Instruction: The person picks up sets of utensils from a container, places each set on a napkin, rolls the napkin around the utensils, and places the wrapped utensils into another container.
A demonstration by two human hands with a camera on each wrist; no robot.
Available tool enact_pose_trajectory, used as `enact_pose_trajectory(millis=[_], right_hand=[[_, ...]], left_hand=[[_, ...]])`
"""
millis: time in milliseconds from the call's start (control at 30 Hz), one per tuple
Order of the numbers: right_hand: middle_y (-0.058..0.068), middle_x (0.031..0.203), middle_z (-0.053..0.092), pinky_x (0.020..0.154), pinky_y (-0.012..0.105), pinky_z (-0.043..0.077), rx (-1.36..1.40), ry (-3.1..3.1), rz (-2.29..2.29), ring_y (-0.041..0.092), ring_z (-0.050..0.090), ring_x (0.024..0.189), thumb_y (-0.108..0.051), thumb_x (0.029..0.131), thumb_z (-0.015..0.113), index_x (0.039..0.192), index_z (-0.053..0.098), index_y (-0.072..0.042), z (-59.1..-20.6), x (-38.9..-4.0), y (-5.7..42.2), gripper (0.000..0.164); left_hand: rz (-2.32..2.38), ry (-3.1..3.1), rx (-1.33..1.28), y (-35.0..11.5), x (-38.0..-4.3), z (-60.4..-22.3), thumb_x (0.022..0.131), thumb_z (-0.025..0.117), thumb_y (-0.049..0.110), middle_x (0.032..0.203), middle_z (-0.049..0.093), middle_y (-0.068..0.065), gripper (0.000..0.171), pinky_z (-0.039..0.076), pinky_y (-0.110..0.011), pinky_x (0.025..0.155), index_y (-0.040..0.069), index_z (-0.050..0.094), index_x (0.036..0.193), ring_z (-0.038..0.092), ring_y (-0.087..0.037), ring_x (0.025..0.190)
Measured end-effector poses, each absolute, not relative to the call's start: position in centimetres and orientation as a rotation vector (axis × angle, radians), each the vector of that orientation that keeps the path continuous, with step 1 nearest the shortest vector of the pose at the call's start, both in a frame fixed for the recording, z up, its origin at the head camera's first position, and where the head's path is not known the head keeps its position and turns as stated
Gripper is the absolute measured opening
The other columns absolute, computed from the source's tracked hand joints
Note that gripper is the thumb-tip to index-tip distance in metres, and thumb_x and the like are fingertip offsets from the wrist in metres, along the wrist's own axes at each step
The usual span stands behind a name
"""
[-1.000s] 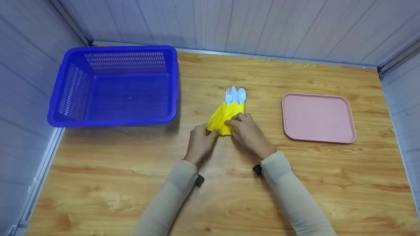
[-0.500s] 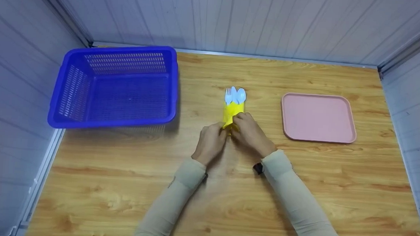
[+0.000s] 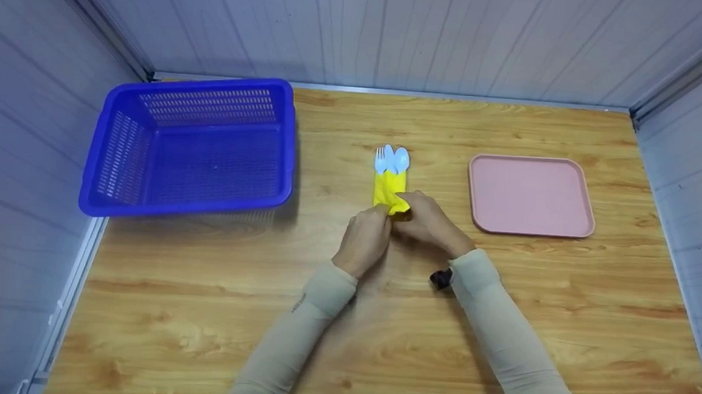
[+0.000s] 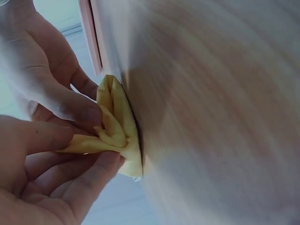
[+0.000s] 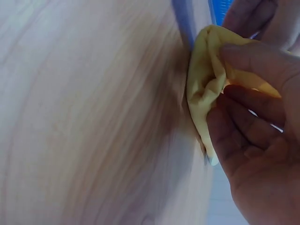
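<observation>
A yellow napkin [image 3: 390, 187] is folded around a pale plastic fork [image 3: 380, 160], knife [image 3: 389, 157] and spoon [image 3: 401, 160], whose heads stick out at its far end. My left hand [image 3: 365, 237] pinches a flap of the napkin between thumb and fingers at the near end. From the other side my right hand [image 3: 430, 223] grips the folded cloth. In the left wrist view the napkin [image 4: 117, 122] shows rolled layers and a flap drawn out sideways. The cutlery handles are hidden inside the cloth.
A blue plastic basket [image 3: 188, 211] with slotted walls stands at the back left. To the right lies a pink rectangular tray [image 3: 531, 196]. Pale panel walls [image 3: 361, 33] enclose the wooden table [image 3: 378, 357] at the back and both sides.
My left hand has moved right, carrying the napkin's loose left flap across the bundle. That flap now points right, by my right hand. The fork, knife and spoon have stayed in place.
</observation>
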State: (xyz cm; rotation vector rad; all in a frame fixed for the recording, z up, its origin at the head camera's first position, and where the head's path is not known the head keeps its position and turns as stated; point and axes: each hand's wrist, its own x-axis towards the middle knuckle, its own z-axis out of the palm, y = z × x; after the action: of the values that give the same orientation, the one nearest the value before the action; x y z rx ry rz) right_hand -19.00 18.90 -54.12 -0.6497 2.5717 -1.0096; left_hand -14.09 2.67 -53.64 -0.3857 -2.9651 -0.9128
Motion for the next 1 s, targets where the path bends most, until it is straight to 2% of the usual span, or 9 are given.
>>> enact_pose_trajectory(millis=[100,200,300,367,500,600,733,867,1000], right_hand=[[0.012,0.127,0.062,0.101,0.043,0.042,-0.649,2.516,-1.022,0.026,0.054,0.113,-0.013,0.087,0.072,0.135,0.059,-0.001,-54.1,-19.0,19.6,0.051],[0.016,0.145,0.051,0.111,0.046,0.035,-0.621,2.449,-1.064,0.030,0.047,0.131,-0.016,0.089,0.071,0.145,0.049,-0.001,-54.0,-18.9,20.3,0.062],[0.016,0.150,0.045,0.114,0.046,0.030,-0.584,2.385,-1.186,0.030,0.040,0.139,-0.015,0.092,0.067,0.148,0.045,0.000,-54.1,-18.6,20.8,0.061],[0.016,0.149,0.047,0.114,0.047,0.031,-0.541,2.351,-1.301,0.031,0.041,0.138,-0.014,0.095,0.065,0.145,0.048,0.000,-54.2,-18.5,20.9,0.054],[0.016,0.132,0.060,0.103,0.044,0.044,-0.374,2.412,-1.414,0.030,0.057,0.122,-0.017,0.098,0.065,0.135,0.057,0.000,-54.4,-18.3,20.7,0.041],[0.014,0.113,0.067,0.081,0.039,0.056,-0.237,2.505,-1.362,0.026,0.066,0.095,-0.020,0.096,0.068,0.125,0.063,0.000,-54.4,-18.2,20.3,0.035],[0.012,0.096,0.069,0.060,0.030,0.055,-0.132,2.555,-1.300,0.020,0.065,0.072,-0.017,0.094,0.070,0.114,0.066,0.001,-54.5,-18.2,19.9,0.027],[0.011,0.090,0.067,0.057,0.025,0.053,-0.064,2.572,-1.271,0.016,0.064,0.066,-0.016,0.093,0.072,0.109,0.066,0.001,-54.7,-18.3,19.8,0.024],[0.011,0.089,0.067,0.057,0.027,0.056,-0.001,2.514,-1.271,0.017,0.066,0.063,-0.017,0.092,0.074,0.111,0.064,0.001,-54.7,-18.6,19.8,0.028]], left_hand=[[-0.739,-2.942,-0.501,2.7,-13.7,-53.9,0.102,0.050,0.003,0.096,0.068,-0.014,0.017,0.058,-0.035,0.070,-0.002,0.067,0.102,0.069,-0.027,0.085],[-0.521,-2.926,-0.602,2.9,-13.1,-54.3,0.100,0.052,-0.001,0.114,0.066,-0.020,0.021,0.056,-0.035,0.084,-0.006,0.064,0.116,0.065,-0.030,0.100],[-0.260,-2.921,-0.707,3.1,-12.6,-54.6,0.098,0.053,0.000,0.131,0.059,-0.025,0.032,0.048,-0.036,0.100,-0.009,0.059,0.129,0.058,-0.034,0.117],[-0.085,-2.912,-0.780,3.3,-12.3,-54.9,0.099,0.053,0.006,0.135,0.056,-0.026,0.038,0.042,-0.038,0.106,-0.011,0.055,0.132,0.053,-0.035,0.125],[0.146,-2.873,-0.859,3.6,-12.1,-55.3,0.099,0.054,0.016,0.137,0.055,-0.027,0.045,0.037,-0.041,0.109,-0.014,0.054,0.133,0.049,-0.036,0.131],[0.226,-2.853,-0.834,3.8,-12.0,-55.2,0.100,0.056,0.022,0.136,0.056,-0.025,0.047,0.043,-0.037,0.105,-0.012,0.055,0.133,0.050,-0.035,0.129],[0.269,-2.904,-0.763,4.3,-11.7,-54.9,0.099,0.057,0.044,0.141,0.052,-0.025,0.066,0.048,-0.030,0.098,-0.010,0.053,0.138,0.051,-0.034,0.128],[0.307,-3.067,-0.728,4.9,-11.3,-54.6,0.096,0.045,0.067,0.153,0.037,-0.026,0.091,0.042,-0.031,0.104,-0.006,0.038,0.149,0.040,-0.035,0.137],[0.403,-3.147,-0.711,5.2,-11.1,-54.5,0.094,0.037,0.074,0.158,0.028,-0.026,0.097,0.036,-0.033,0.110,0.000,0.027,0.156,0.033,-0.035,0.142]])
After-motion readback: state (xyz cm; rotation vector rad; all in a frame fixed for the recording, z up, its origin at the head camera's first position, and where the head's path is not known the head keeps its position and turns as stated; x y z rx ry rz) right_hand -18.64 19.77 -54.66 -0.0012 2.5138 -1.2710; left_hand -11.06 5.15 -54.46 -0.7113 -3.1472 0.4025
